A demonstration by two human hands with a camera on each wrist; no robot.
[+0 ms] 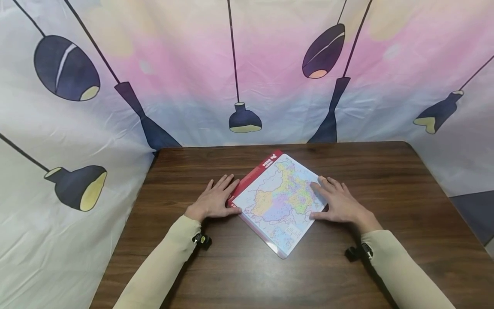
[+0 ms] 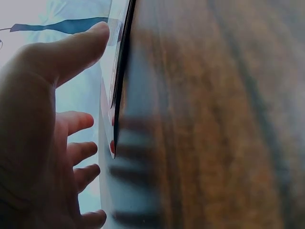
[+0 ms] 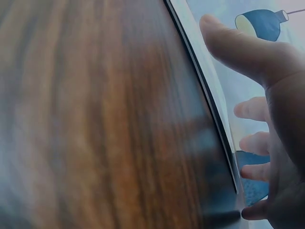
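1 map board (image 1: 278, 201) lies on 1 wooden table (image 1: 386, 180), turned at an angle near the middle, closer to the far edge than to the near edge. 2 hands are on the table: 1 left hand (image 1: 216, 198) at the board's left edge and 1 right hand (image 1: 339, 201) at its right edge. 2 beige sleeves (image 1: 162, 266) come in over the near edge. 2 small black wrist devices (image 1: 202, 240) show, 1 at each wrist. 1 printed backdrop (image 1: 247, 64) stands behind the far edge, with 7 dark lamps (image 1: 66, 68) drawn on it.
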